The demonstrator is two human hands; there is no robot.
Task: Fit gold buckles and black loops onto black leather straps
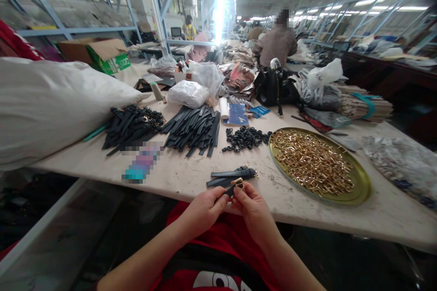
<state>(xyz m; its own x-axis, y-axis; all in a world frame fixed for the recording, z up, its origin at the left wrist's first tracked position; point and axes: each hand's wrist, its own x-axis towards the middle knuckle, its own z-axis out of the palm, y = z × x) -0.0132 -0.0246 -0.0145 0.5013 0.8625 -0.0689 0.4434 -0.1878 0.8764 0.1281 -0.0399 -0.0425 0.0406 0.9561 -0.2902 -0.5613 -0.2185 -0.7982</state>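
Observation:
Between my two hands, at the table's near edge, is a short black strap (225, 190) with a gold buckle (239, 183) at its end. My left hand (206, 207) pinches the strap, its fingers closed. The fingers of my right hand (251, 202) are closed on the buckle end. Just beyond them lie a few buckled black straps (227, 175). Farther back are a pile of plain black straps (198, 129), a heap of small black loops (244, 138) and, at the left, a pile of straps with buckles (131, 125).
A round gold tray (362, 189) full of gold buckles (316, 163) stands at the right. A large white sack (58, 109) covers the left side. Behind are a white roll (224, 108), a blue booklet (236, 114), a black bag (275, 86) and plastic-wrapped bundles. A person (277, 45) sits farther off.

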